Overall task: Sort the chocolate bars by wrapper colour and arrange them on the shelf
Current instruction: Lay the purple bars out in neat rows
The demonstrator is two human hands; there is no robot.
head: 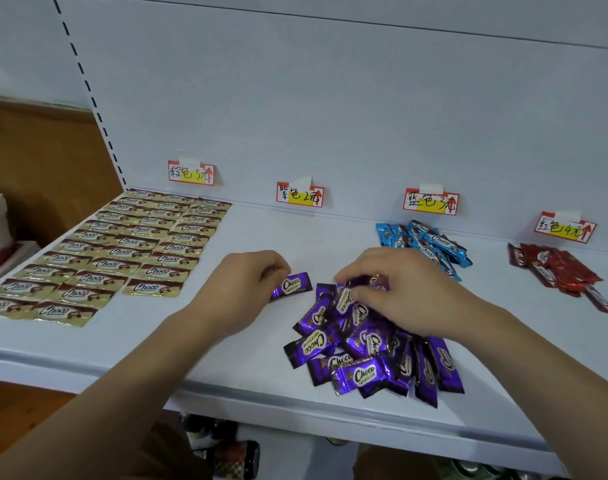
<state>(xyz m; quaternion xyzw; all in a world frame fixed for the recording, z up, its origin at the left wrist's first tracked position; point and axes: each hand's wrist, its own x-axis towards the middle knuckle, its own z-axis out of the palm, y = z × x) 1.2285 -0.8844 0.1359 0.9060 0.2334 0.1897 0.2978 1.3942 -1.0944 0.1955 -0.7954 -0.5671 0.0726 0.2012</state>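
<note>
Left hand point(241, 284) pinches one glossy purple bar point(293, 285); right hand point(396, 289) fingers curl into the crinkly purple pile point(371, 355) on the smooth white shelf point(226, 358).

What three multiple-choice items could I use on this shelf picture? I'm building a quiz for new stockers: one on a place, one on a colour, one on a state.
1. Where do the gold-brown bars lie?
A. At the shelf's left end
B. Under the rightmost price tag
C. On the floor

2. What colour is the wrapper in the left hand?
A. Red
B. Purple
C. Blue

3. How are the blue bars arranged?
A. In neat flat rows
B. In a loose heap
C. Standing upright

Answers:
1. A: they fill the left end of the shelf in flat rows.
2. B: the left hand pinches a single purple bar, apart from the purple pile where the right hand reaches.
3. B: they overlap at mixed angles, as do the red bars.
</note>
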